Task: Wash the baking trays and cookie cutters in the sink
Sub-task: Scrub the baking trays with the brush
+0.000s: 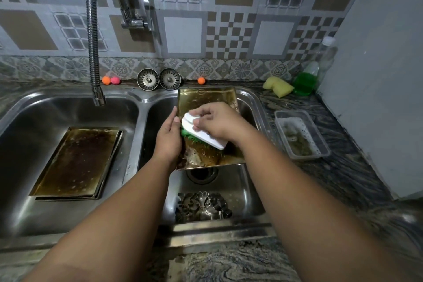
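Right hand (216,122) presses white, green-bristled brush (203,133) on greasy rectangular tray (206,98).

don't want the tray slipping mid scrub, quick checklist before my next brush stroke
1. Tray steadied: left hand holds the left edge of the golden metal baking tray: ok.
2. Brush grip: right hand grips the white-backed green-bristled brush, bristles on the tray: ok.
3. Grime gone: brown residue on the tray's near half: not ok.
4. Rinse water at the tray: flexible steel tap hose hangs over the left basin: not ok.
5. Metal cookie cutters clear of the stroke, lying nearer the person: ok.
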